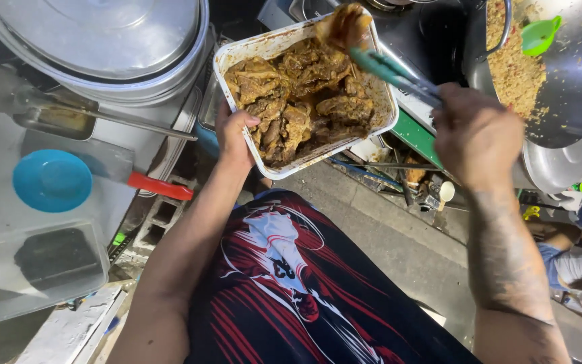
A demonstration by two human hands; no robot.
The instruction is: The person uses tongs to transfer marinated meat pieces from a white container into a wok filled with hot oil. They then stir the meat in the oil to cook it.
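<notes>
Left hand (236, 138) clamped on white tray (237, 50) edge at 7 o'clock, steadying it; right hand (476, 131) closed round teal tongs (389, 69), pinching meat piece (345, 25) at 12 o'clock above braised meat (304, 101).
</notes>
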